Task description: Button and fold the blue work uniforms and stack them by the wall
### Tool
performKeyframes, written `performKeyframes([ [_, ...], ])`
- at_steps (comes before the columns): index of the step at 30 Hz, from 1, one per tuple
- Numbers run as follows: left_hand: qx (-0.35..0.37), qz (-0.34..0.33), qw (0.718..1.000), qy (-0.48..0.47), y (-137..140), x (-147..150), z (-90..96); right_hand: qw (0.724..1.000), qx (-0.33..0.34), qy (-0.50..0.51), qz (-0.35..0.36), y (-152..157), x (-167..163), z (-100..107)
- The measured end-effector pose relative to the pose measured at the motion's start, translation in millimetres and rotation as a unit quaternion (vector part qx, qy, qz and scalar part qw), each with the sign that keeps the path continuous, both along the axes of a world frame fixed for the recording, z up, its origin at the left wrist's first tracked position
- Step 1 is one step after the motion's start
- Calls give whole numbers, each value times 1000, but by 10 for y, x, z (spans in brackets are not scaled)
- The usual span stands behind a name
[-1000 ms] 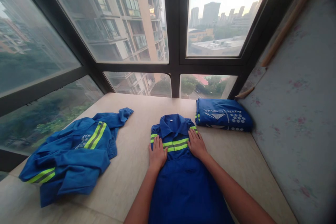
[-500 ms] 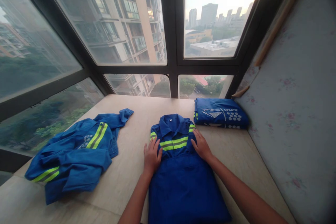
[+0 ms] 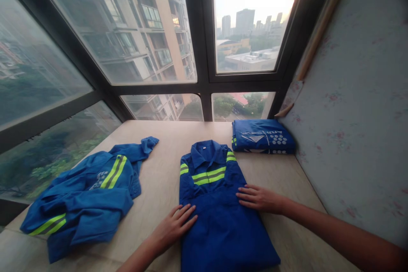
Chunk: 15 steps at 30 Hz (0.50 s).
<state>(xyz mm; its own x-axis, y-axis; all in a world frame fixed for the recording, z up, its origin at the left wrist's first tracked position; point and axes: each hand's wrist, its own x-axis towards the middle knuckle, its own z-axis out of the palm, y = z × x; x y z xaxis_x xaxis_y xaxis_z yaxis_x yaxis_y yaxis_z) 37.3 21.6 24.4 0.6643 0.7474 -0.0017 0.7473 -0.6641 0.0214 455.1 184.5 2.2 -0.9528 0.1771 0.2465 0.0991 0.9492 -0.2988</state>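
In front of me lies a blue work jacket (image 3: 216, 221), collar facing the window, with yellow-green and grey reflective stripes across its chest and sleeves. Its lower part is folded up over the front. My left hand (image 3: 177, 223) rests on the jacket's left edge, fingers stretched out over the cloth. On the opposite edge, my right hand (image 3: 259, 199) lies flat with its fingertips on the fabric. Neither hand grips anything.
A crumpled blue jacket (image 3: 86, 195) with similar stripes lies on the left of the pale surface (image 3: 159, 187). A folded blue garment bundle (image 3: 263, 136) with white print sits at the back right, near the flowered wall (image 3: 350, 114). Dark-framed windows (image 3: 204, 87) border the back and left.
Both hands have slid from the jacket's chest and shoulder area down its sides, nearer to me. The jacket's sleeve edges show more fully. The camera view has shifted slightly.
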Motion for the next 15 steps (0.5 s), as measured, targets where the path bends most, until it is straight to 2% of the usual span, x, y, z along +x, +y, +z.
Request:
performKeyframes([
  [3,1,-1,1000,2,93,-15,-26,1000,-5,-2,9,74,-92,-49],
  [10,-16,28,999,-40,198,-146,-188,999,-18,9,-33,86,-153,-152],
  [13,-41,82,989,-119,190,-155,-231,996,-62,21,-66,28,-176,-125],
  [15,-74,139,969,-189,169,-120,-221,987,-111,39,-110,-20,-200,-79],
])
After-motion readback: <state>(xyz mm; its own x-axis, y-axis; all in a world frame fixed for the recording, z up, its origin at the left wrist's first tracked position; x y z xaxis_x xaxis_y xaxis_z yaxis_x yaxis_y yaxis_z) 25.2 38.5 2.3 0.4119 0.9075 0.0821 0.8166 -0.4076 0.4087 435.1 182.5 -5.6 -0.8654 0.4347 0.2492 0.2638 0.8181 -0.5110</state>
